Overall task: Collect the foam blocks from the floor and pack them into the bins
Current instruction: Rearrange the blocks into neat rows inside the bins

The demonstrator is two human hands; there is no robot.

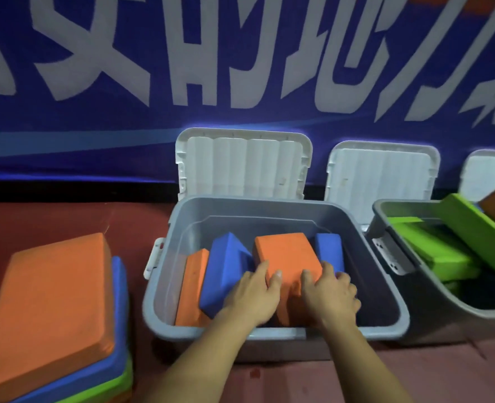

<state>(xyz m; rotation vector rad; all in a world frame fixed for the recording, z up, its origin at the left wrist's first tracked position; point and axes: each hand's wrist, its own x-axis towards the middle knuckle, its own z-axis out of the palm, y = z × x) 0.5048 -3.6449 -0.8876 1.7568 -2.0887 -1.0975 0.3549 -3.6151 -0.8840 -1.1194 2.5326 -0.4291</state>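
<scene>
The orange block [287, 254] stands tilted in the middle of the grey bin [165, 286], centre frame. Both hands clasp it: the left hand [255, 295] curls round its left side, the right hand [327, 295] round its right. To seat it well, press it down evenly between the blue blocks [226, 266], squaring it up. More blocks wait in the stack [51, 301] on the floor, lower left.

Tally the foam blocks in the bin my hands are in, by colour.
Orange: 2, the held orange block and the leftmost orange block.
Blue: 2, the left blue block and the right blue block.
Total: 4
</scene>
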